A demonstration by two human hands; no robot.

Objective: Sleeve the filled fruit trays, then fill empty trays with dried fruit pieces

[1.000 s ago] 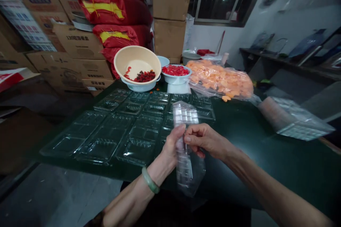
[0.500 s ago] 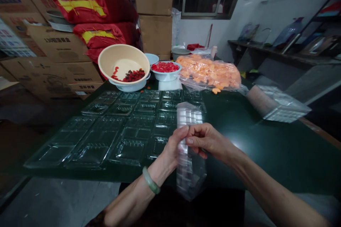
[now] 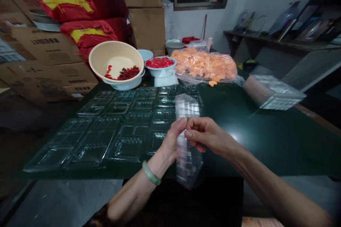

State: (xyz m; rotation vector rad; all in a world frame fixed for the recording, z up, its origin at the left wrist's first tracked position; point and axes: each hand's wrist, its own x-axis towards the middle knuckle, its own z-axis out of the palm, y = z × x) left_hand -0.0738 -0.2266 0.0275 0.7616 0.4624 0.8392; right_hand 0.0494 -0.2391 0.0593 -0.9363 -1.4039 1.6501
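Dark green worktable (image 3: 269, 149) under a bright patch of light, and the action is right at its near edge! The left hand (image 3: 170, 142), a jade bangle (image 3: 151, 172) on its wrist, and the right hand (image 3: 207, 136) are both closed on a clear plastic blister tray (image 3: 188, 142), which stands upright, off the tabletop. It's a narrow grip from both sides: left fingers (image 3: 178, 126) pressed against the tray, right fingers (image 3: 193, 134) pinching in at its edge, the hands nearly meeting.

Just left of them, rows of flat clear trays (image 3: 117, 138) cover that side of the table. Over to the right, a stack of clear trays (image 3: 274, 92) lies on its side. Farther up, a beige basin (image 3: 98, 56) sits tilted on a white bowl (image 3: 122, 86), with red and dark pieces (image 3: 125, 73) inside. Next to it, a small white bowl (image 3: 161, 72) is heaped with red pieces (image 3: 160, 62), and beside that comes a big clear bag of orange pieces (image 3: 204, 65). Behind it all, red sacks with yellow bands (image 3: 62, 0) rest on cardboard cartons (image 3: 45, 42), and a dark shelf (image 3: 266, 40) runs along the right wall.
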